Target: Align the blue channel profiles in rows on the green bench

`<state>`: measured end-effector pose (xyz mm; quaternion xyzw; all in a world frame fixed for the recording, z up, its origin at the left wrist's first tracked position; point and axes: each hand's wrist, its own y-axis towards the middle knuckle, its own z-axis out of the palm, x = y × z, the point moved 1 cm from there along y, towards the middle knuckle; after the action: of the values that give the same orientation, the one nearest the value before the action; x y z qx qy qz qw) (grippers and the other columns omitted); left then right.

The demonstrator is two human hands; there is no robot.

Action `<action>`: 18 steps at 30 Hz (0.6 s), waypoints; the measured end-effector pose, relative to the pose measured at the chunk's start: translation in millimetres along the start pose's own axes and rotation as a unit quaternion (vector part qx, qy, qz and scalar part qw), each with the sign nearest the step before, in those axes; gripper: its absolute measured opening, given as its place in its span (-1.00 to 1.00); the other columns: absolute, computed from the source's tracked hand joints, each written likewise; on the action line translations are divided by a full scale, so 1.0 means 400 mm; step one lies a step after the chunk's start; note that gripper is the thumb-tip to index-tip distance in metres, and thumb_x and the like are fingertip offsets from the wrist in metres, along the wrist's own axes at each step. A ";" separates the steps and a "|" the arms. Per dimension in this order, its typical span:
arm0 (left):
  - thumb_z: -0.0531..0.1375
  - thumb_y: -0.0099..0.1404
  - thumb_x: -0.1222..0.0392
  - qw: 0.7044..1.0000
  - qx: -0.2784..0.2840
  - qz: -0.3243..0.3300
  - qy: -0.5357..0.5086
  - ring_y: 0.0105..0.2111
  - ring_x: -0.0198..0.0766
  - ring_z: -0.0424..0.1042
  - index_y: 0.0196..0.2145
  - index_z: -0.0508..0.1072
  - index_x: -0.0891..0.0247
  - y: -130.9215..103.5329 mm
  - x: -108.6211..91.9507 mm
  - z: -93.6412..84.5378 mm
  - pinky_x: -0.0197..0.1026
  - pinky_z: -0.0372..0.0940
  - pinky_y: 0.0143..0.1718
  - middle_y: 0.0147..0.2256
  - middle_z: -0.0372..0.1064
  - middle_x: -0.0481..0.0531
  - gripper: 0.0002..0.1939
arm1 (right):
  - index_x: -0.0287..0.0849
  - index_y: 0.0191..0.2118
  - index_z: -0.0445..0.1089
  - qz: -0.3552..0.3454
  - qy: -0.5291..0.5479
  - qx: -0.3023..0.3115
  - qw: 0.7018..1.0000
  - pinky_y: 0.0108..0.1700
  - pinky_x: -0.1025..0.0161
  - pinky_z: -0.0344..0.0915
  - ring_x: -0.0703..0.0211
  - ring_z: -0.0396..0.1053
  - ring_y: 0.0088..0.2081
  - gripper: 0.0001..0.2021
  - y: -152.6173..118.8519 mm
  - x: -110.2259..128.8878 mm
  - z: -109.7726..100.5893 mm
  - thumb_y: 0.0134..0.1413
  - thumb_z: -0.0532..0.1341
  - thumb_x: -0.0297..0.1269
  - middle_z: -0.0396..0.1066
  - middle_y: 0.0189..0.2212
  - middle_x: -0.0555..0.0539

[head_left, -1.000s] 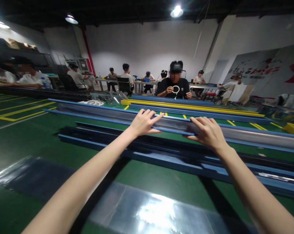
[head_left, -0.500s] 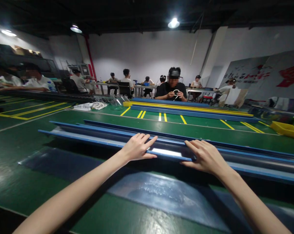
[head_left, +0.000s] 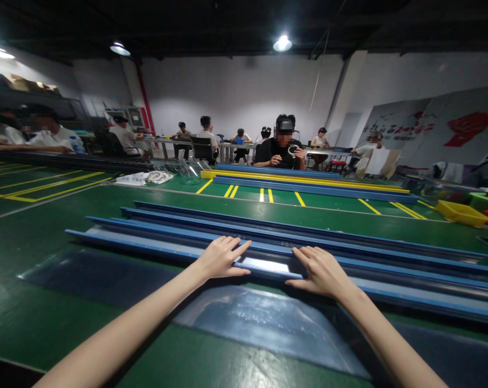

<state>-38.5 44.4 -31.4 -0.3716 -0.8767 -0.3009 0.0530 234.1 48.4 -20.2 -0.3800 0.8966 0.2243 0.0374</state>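
Beyond blue channel (head_left: 263, 264), yellow rail (head_left: 308, 181)

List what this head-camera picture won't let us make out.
Near blue channel: right end cut off by the head view's right edge.
Parts of it: covered in the head view by the left hand and right hand.
Banner lettering: too small and blurred, head view.

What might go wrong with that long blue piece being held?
The left hand and right hand reach over the far edge of the near blue channel, close to the rear blue channel, so a slip might pinch them. Its right end runs out of view, so it might swing into something unseen. The glossy sheet lies just in front and might get scuffed.
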 end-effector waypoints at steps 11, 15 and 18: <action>-0.07 0.17 -0.25 1.000 0.001 -0.006 -0.017 -0.27 -0.10 0.38 -0.02 0.31 0.34 -0.023 0.020 0.013 -0.10 0.29 -0.27 -0.23 0.37 0.25 -0.34 | -0.28 -0.12 0.28 0.014 0.021 0.014 1.000 -0.30 0.16 0.20 0.01 0.32 -0.32 -0.42 0.016 0.021 0.021 -0.14 0.12 0.12 0.39 -0.35 -0.21; -0.06 0.16 -0.25 1.000 -0.001 -0.006 -0.013 -0.26 -0.10 0.39 -0.03 0.32 0.33 -0.039 0.037 0.016 -0.10 0.29 -0.25 -0.22 0.38 0.24 -0.35 | -0.27 -0.15 0.30 0.028 0.016 0.036 0.999 -0.27 0.16 0.20 0.00 0.33 -0.30 -0.43 0.031 0.042 0.017 -0.15 0.13 0.13 0.39 -0.33 -0.21; -0.06 0.15 -0.26 1.000 0.000 -0.009 -0.011 -0.26 -0.11 0.40 -0.06 0.34 0.33 -0.054 0.053 0.019 -0.13 0.31 -0.25 -0.23 0.40 0.22 -0.35 | -0.25 -0.17 0.31 0.044 0.019 0.051 0.998 -0.24 0.15 0.20 0.00 0.34 -0.27 -0.44 0.046 0.062 0.015 -0.16 0.13 0.15 0.39 -0.29 -0.21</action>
<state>-67.4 50.2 -41.4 -0.3666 -0.8807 -0.2971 0.0406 203.0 45.8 -24.8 -0.3422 0.9232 0.1725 0.0296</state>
